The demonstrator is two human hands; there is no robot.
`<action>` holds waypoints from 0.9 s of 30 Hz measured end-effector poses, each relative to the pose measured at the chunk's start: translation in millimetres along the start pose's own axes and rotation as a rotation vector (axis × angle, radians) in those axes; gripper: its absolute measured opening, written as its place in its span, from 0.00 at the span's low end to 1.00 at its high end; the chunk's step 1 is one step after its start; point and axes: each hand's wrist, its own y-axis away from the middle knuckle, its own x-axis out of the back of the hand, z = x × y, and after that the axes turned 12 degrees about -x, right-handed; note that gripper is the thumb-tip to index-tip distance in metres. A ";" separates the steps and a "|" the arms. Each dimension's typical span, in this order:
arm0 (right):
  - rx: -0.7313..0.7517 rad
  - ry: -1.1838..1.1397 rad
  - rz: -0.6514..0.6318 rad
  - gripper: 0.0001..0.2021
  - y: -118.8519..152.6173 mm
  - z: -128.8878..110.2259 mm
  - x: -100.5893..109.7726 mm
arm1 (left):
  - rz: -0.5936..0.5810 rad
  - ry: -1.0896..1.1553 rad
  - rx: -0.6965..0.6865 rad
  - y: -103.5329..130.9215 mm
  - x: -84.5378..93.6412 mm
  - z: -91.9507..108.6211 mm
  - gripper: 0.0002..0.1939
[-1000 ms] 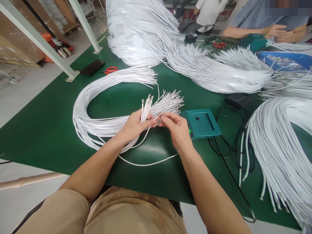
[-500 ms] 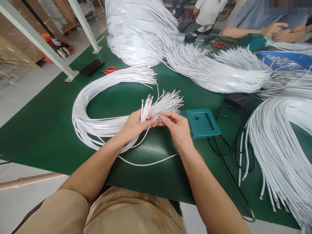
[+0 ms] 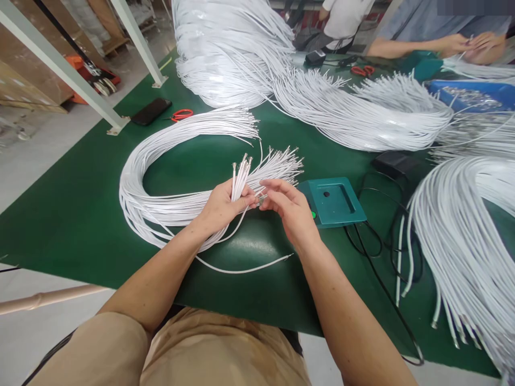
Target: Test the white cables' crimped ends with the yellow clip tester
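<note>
My left hand (image 3: 223,206) is closed around a small bunch of white cables (image 3: 240,179), whose metal-tipped ends stick up above the thumb. Its thumb and forefinger pinch one cable end pointing toward the other hand. My right hand (image 3: 287,206) is curled beside it, forefinger raised a little and thumb bent. At its fingertips shows a small shiny metal part (image 3: 262,200), partly hidden by the fingers. Behind both hands lies a curved bundle of white cables (image 3: 139,161), its ends fanned out. One loose cable (image 3: 245,271) lies in front of my wrists.
Right of my hand sits a teal device (image 3: 336,212) with a green light and black cord. More cable bundles (image 3: 454,225) lie right and behind. A phone (image 3: 152,111) and red-handled scissors (image 3: 182,114) are back left. A blue bin (image 3: 491,96) holds metal parts; a co-worker (image 3: 422,32) sits opposite.
My right forefinger has lifted away from the thumb, and the pinch at the cable end has loosened. The green light on the device now shows more. My left hand has barely moved.
</note>
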 end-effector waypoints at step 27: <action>0.547 0.710 0.214 0.07 -7.5 9.0 7.1 | -0.036 -0.354 -0.107 2.5 1.4 -2.3 0.05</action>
